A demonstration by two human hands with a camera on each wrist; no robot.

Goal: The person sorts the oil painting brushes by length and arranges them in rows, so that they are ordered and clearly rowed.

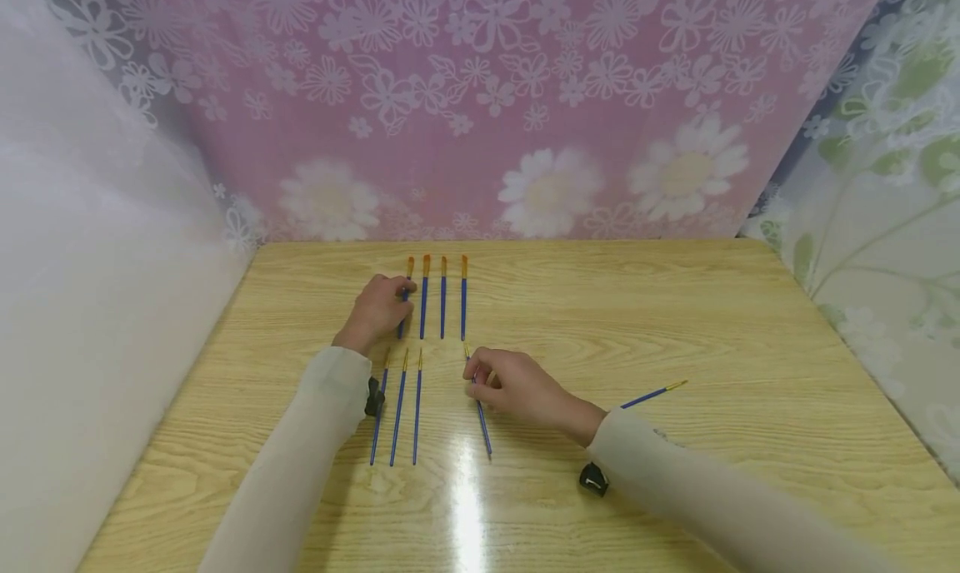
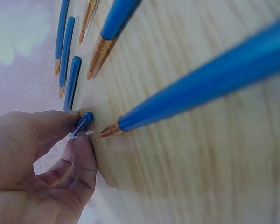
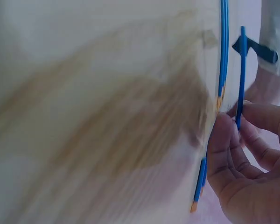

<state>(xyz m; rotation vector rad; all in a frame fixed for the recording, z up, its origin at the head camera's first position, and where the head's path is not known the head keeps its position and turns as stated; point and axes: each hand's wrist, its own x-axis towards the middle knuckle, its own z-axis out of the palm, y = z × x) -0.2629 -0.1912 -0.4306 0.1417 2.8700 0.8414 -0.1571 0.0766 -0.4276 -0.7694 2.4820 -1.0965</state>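
Observation:
On the wooden table, my left hand [image 1: 378, 311] pinches a blue-handled paintbrush [image 1: 410, 267] at the left end of the far row. The left wrist view shows thumb and fingers on that brush's blue handle [image 2: 85, 120]. Beside it lie three more orange-tipped brushes, one of them a wide paintbrush [image 1: 463, 302]. Nearer to me, my right hand [image 1: 525, 390] holds a thin paintbrush [image 1: 483, 430] between thumb and fingers, its gold ferrule pointing away. Between the forearms lie three thin brushes, including a slim paintbrush [image 1: 417, 411] on the right of that group.
Another thin paintbrush [image 1: 654, 395] lies slanted beyond my right wrist, partly behind the sleeve. A pink flowered cloth [image 1: 480, 123] hangs past the table's [image 1: 637, 306] far edge. Pale cloths flank both sides. Each wrist carries a small black device [image 1: 593, 479].

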